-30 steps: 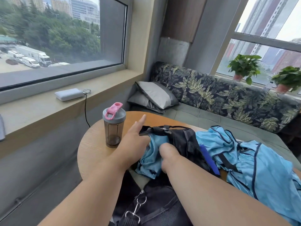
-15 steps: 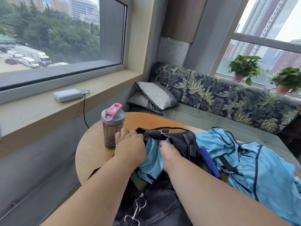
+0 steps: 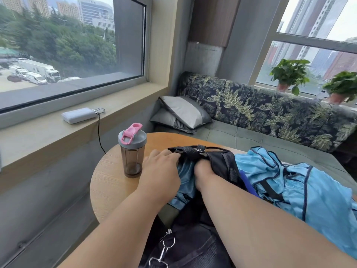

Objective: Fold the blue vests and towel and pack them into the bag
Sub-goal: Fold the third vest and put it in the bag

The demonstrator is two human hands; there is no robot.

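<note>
While the left hand [image 3: 162,171] curls its grip over the rim of the black bag [image 3: 222,163], the right hand [image 3: 202,171] is buried in the opening with a folded blue vest [image 3: 185,182]; its grip cannot be made out. Beside the right forearm, a loose blue vest [image 3: 301,182] lies crumpled on the desk [image 3: 112,182]. Judged thin, light, limp and slippery, this fabric should be held flat across a fold, not by one edge.
</note>
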